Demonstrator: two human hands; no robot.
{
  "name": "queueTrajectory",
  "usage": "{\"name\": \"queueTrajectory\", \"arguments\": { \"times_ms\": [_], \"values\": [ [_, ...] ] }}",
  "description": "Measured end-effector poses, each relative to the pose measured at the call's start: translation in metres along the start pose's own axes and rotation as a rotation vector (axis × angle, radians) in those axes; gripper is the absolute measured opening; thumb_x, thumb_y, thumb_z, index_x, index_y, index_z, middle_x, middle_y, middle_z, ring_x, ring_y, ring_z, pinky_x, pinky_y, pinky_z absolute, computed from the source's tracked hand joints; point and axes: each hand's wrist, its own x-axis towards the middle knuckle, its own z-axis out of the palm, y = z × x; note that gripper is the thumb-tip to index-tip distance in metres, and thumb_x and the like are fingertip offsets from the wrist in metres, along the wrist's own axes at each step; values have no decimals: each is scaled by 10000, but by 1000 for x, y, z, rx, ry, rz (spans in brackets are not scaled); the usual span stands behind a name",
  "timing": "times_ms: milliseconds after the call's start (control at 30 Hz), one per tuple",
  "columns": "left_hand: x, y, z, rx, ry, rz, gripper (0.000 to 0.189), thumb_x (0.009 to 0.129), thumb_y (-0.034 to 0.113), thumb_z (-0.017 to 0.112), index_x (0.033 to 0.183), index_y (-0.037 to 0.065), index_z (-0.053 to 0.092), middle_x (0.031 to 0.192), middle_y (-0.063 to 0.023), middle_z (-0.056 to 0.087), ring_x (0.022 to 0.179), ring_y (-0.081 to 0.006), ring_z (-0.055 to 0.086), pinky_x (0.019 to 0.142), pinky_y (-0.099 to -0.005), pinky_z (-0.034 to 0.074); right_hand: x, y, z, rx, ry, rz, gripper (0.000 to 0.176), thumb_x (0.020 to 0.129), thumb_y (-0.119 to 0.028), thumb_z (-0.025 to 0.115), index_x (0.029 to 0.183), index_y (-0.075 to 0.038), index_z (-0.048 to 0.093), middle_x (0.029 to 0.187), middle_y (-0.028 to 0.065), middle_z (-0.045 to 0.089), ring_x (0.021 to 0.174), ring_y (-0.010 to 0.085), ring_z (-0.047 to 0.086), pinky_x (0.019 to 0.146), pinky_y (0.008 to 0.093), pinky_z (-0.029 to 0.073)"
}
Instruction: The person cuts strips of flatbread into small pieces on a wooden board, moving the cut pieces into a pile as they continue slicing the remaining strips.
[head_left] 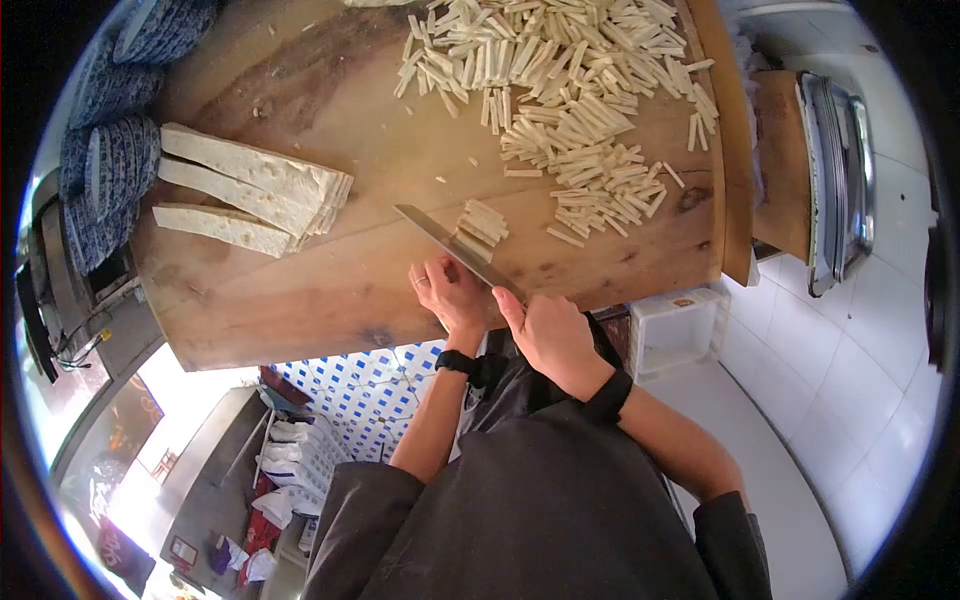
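My right hand (552, 335) grips the handle of a kitchen knife (440, 238), whose long blade points to the far left over the wooden board (350, 310). My left hand (452, 292) is close against the near side of the blade, fingers bent and pressed down; what lies under them is hidden. Just beyond the blade sits a small cluster of cut dough sticks (483, 222). Farther left, long stacked strips of pale flatbread-like dough (255, 185) lie side by side. A large heap of short cut sticks (570, 90) covers the far right of the board.
Stacks of blue-patterned dishes (125, 165) line the board's left edge. On the right are a raised wooden edge (735, 150) and metal trays (840, 170) standing on their sides. A white plastic bin (675, 335) is below the near right corner.
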Motion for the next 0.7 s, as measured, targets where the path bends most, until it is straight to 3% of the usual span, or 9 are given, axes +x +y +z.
{"name": "queueTrajectory", "arguments": {
  "times_ms": [267, 433, 500, 567, 633, 700],
  "values": [
    [-7, -3, -10, -18, -55, -55, 111, 789, 77, 619, 811, 24, 524, 846, -164, 506, 823, -363, 493, 682, -464, 406, 42, -26, 44, -18, 121, -109, 719, 937, -586, 414, 616, 16, 642, 580, 251, 596, 568, 408, 629, 493, 453, 507],
    [-2, -1, -8, -9, -72, -20, 176, 821, 138, 616, 836, 1, 507, 864, -183, 499, 851, -378, 484, 715, -469, 401, 45, -26, 35, 79, 44, -57, 670, 944, -562, 411, 696, 2, 673, 610, 232, 617, 582, 397, 635, 491, 455, 508],
    [-4, -2, -5, -49, -60, -56, 165, 829, 121, 615, 832, -3, 506, 856, -190, 495, 863, -383, 483, 737, -474, 397, 43, -14, 35, -45, 143, -353, 626, 943, -530, 446, 716, 2, 684, 650, 214, 637, 610, 393, 655, 519, 461, 526],
    [-3, -1, -2, -17, -9, -16, 148, 825, 90, 618, 825, -5, 504, 863, -195, 492, 874, -388, 480, 753, -480, 394, 20, 1, 23, -96, 130, -391, 615, 952, -507, 448, 730, 21, 670, 658, 223, 629, 587, 413, 635, 504, 473, 513],
    [3, 1, -1, 7, -23, -17, 141, 797, 44, 622, 827, -10, 495, 876, -196, 492, 886, -392, 481, 766, -485, 393, 7, 8, 10, 62, 108, -135, 637, 953, -520, 439, 703, 23, 660, 632, 230, 619, 585, 412, 635, 492, 467, 511],
    [3, 3, -1, 30, 3, 21, 145, 774, 16, 615, 834, -10, 486, 886, -196, 489, 889, -391, 479, 778, -483, 390, -8, 18, 6, -5, 82, -125, 653, 954, -529, 433, 676, 23, 644, 603, 240, 607, 579, 410, 637, 498, 465, 516]
  ]
}}
